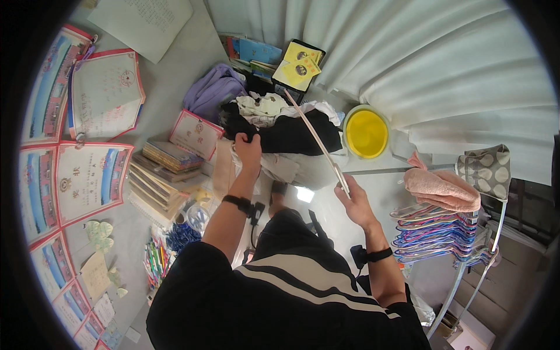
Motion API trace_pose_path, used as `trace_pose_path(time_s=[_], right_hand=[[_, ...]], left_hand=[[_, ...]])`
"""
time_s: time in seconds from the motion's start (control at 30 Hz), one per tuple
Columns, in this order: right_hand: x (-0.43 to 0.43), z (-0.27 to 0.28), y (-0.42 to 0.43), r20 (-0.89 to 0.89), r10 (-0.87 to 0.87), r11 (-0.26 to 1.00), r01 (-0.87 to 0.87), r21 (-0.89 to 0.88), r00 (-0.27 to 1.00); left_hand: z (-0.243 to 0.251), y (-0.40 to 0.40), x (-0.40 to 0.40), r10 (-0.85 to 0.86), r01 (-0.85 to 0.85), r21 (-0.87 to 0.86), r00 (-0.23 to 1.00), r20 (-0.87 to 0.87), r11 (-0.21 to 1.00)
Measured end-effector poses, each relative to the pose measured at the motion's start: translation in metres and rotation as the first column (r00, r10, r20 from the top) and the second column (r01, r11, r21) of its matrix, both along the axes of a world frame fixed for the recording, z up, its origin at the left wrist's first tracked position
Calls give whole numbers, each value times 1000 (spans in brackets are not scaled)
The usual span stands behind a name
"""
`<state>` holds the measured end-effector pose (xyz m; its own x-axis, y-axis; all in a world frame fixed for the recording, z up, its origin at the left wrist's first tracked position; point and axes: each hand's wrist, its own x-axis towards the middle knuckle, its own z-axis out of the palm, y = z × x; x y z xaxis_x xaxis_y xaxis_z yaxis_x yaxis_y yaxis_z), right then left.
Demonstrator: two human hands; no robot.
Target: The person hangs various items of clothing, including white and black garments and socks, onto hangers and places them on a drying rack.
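Note:
My left hand (248, 151) is closed on the edge of a black garment (302, 135) that lies across a pile of clothes. A long, thin, pale rod-like object (313, 131), perhaps a clothes hanger seen edge-on, slants up from my right hand (358, 203), which grips its lower end. Its far part passes in front of the black cloth. Behind that cloth sits a cream garment with dark patches (262, 106). Pale grey fabric (280, 168) hangs below it, at the front of the pile.
A yellow-lined basin (366, 133) stands right of the clothes. Many hangers (433, 236) and a pink towel (442, 188) hang on a metal rack at right. Stacked books (170, 159), pens (157, 260) and a purple bag-like item (214, 92) are at left. White curtains (420, 57) hang behind.

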<state>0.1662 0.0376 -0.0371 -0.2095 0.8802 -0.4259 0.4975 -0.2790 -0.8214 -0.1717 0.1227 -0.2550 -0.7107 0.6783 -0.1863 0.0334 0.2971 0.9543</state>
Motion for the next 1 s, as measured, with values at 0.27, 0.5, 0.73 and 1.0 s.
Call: trace_pose_path(time_s=[0.27,0.5,0.73,1.0], right_hand=[[5,-11,-5,-44,-15,965,26,260,999],[8,6,-11,-69,-166,887,180,426,984],[36,25,-46,-57,-354,851,347,395,933],[82,67,-159,-361,-478,699,596,396,801]], left_hand=[[106,-27,71,-540,371,469,786,301,802],[176,-14,122,-899,688,584,265,350,430],[230,-5,177,-946,734,676,-168,277,68],[285,-42,268,-934,633,773,-303,188,-50]])
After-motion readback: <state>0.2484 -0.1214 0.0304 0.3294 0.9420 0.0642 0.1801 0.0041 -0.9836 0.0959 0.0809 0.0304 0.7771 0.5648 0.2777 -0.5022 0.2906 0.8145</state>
